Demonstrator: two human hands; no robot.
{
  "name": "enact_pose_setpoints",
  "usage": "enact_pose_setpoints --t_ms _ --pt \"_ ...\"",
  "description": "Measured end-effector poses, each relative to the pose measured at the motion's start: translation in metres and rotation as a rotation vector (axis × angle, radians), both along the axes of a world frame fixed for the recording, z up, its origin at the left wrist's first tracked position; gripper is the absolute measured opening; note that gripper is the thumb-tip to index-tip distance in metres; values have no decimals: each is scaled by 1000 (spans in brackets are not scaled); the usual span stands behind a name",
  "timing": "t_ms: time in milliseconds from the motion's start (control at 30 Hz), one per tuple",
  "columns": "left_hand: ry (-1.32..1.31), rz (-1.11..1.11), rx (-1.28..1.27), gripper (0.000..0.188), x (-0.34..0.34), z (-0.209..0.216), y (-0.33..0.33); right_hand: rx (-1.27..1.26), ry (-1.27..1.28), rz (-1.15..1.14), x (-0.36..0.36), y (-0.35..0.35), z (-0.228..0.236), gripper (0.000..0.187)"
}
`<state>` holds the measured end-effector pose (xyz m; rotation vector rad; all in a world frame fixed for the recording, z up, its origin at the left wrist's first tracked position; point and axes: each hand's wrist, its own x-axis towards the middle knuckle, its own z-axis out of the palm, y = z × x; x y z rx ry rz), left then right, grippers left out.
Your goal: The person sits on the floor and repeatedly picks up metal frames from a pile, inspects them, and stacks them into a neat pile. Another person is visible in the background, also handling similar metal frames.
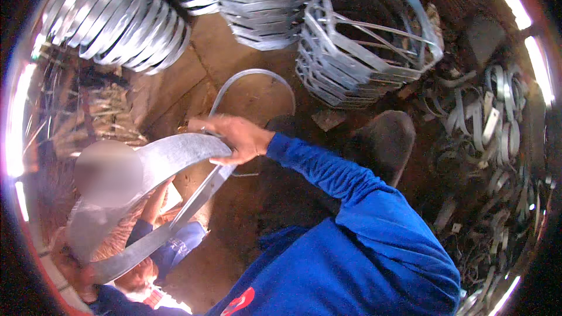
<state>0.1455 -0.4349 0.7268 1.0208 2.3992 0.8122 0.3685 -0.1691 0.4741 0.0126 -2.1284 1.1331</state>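
A wide grey metal band, bent into a long loop, stretches across the left side in front of me. My right hand, in a blue sleeve, is closed on the loop's far end, where its two sides meet. My left hand lies dim at the lower left, seemingly wrapped round the loop's near end; its fingers are hard to see. Just beyond my right hand, a thin metal hoop shows against the brown floor.
A co-worker's bare arm shows through the loop. Stacks of bent metal bands stand ahead: left, middle and right. A dark shoe is right of centre. Curled metal strips pile up at far right.
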Motion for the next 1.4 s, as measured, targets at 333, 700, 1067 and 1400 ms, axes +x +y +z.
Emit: enact_pose_setpoints --t_ms 333,700,1067,1400 --pt "245 -367 133 50 -105 16 176 -738 -74 -508 128 -66 80 46" --pt "430 -177 551 52 -166 -102 367 -748 254 -943 197 -56 121 28" --pt "-904 -548 718 53 132 -207 386 -926 630 -1048 279 4 145 21" --pt "-56 -404 766 65 214 -180 532 -797 71 -1400 392 155 131 22"
